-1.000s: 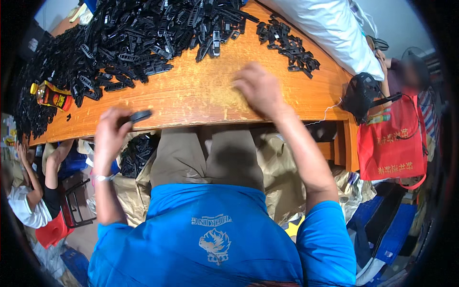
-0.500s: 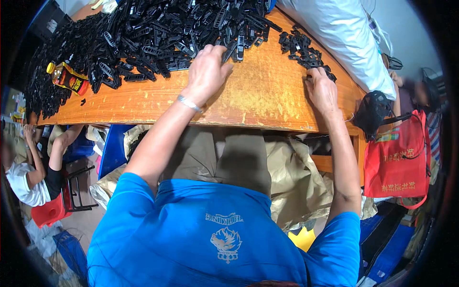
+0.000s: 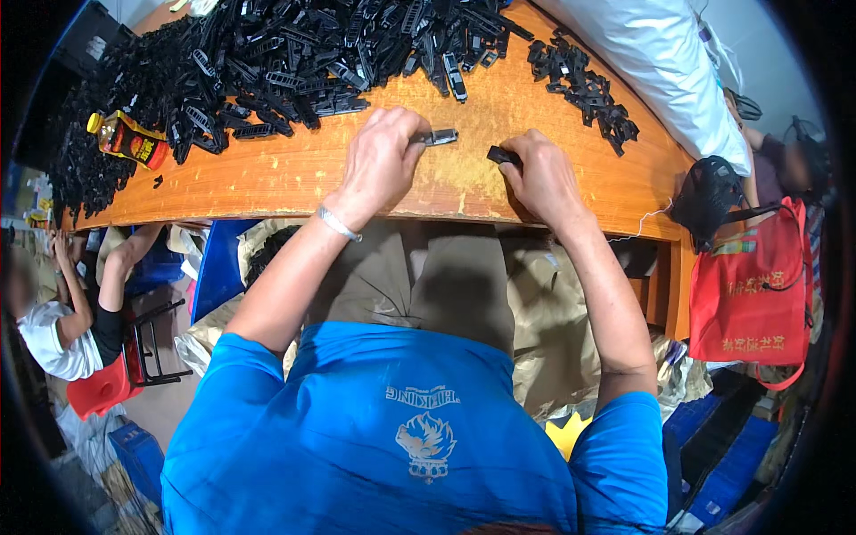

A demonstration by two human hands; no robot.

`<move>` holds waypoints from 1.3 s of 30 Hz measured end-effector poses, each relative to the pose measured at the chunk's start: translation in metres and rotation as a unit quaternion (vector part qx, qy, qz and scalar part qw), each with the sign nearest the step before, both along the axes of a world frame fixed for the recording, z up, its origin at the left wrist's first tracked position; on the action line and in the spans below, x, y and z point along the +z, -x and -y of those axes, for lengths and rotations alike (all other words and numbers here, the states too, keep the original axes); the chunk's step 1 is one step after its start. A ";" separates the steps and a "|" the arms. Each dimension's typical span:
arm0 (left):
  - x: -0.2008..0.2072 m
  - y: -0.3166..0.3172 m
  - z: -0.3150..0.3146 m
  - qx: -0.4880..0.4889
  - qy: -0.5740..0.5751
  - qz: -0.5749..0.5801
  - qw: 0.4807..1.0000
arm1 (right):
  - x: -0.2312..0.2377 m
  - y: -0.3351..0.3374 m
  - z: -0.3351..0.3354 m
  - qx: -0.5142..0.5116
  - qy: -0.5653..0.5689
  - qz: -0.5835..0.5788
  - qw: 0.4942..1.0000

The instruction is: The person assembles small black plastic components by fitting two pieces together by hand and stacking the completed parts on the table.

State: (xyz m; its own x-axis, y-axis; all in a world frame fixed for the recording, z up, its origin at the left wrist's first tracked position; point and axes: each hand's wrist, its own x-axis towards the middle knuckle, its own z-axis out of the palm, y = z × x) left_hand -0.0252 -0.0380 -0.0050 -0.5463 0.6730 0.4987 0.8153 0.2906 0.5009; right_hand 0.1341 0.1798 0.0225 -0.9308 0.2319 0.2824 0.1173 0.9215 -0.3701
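Note:
Pinched in my left hand is a slim black plastic part with a shiny grey face, its end pointing right. My right hand is closed on a small black plastic piece. The two pieces face each other over the worn table top, a short gap apart. Beyond my left hand lies a big heap of black slotted plastic parts. A smaller pile of short black pieces lies past my right hand.
A yellow-capped bottle lies at the heap's left side. A white sack borders the table's right. A black mesh item and a red bag hang at the right edge. Another person sits at the far left.
My left hand has drawn back from the heap with a slim part. My right hand has left the small pile and moved left and nearer, holding a small piece.

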 end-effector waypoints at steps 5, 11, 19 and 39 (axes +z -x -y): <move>-0.008 -0.001 0.010 -0.004 -0.017 0.006 1.000 | 0.009 0.017 0.022 0.013 0.055 -0.001 0.998; -0.008 0.001 0.010 -0.007 -0.024 0.042 0.999 | -0.010 0.044 0.033 0.042 0.072 -0.061 0.995; -0.005 -0.003 0.006 -0.011 -0.033 0.049 0.998 | -0.006 0.056 0.024 0.144 0.046 -0.055 0.987; 0.054 0.034 0.042 -0.004 0.101 0.001 0.995 | 0.001 0.026 -0.110 -0.171 -0.047 -0.061 0.982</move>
